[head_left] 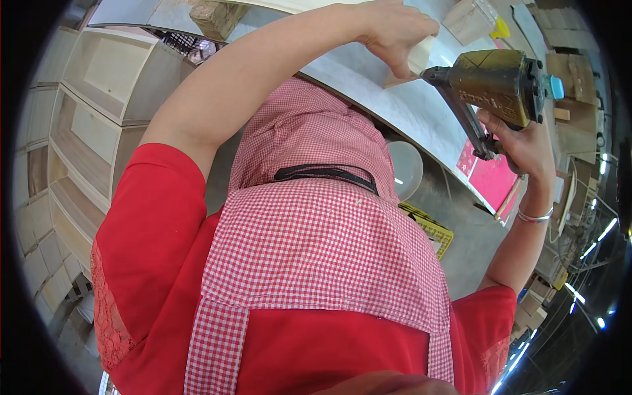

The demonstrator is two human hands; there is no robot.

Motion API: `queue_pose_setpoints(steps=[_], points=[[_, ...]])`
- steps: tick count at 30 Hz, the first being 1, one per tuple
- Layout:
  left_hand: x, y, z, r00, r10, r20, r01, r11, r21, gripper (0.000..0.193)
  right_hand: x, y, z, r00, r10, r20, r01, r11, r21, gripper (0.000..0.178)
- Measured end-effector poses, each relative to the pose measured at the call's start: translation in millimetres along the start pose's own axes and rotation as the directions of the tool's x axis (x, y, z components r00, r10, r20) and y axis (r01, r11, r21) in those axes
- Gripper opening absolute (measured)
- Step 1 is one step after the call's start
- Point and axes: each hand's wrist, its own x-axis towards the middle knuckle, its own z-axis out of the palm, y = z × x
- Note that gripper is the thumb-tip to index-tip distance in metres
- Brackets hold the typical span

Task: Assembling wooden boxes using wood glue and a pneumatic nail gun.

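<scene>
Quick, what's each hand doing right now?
Left hand: closed, thumb and fingers holding a pale wooden piece.
Right hand: closed, gripping the nail gun.

Grey floor (471, 247) shows beside the pale surface (349, 82). At left, 3 open wooden boxes (108, 62) stand stacked. At right, brown cartons (574, 84) lie beyond the surface, and white lights (607, 230) glow.
</scene>
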Motion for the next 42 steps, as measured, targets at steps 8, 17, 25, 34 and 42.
queue_pose_setpoints(steps=[8,17,25,34,42], points=[[-0.9,-2.8,4.8,0.998,0.014,-0.055,-0.015,1.0,-0.011,0.062,3.7,-1.2,0.0,0.997,0.076,-0.034,-0.075,0.997,0.023,0.036],[-6.2,-9.4,32.4,0.968,0.033,-0.25,0.025,0.974,0.225,0.085,15.0,-10.3,-9.9,0.998,-0.014,-0.053,0.016,0.999,0.039,0.034],[0.3,-9.9,32.2,0.988,-0.107,-0.116,0.128,0.973,0.194,0.08,39.8,1.6,-11.7,0.994,0.04,-0.098,-0.034,0.997,0.066,0.031],[-1.0,-10.2,28.2,0.991,-0.106,-0.087,0.12,0.978,0.169,0.08,54.6,13.6,-10.6,0.993,-0.051,-0.105,0.054,0.998,0.03,0.028],[-3.9,-10.3,26.6,0.991,-0.093,-0.094,0.106,0.985,0.139,0.08,59.8,0.3,-18.0,0.994,0.093,-0.053,-0.092,0.996,0.021,0.031]])
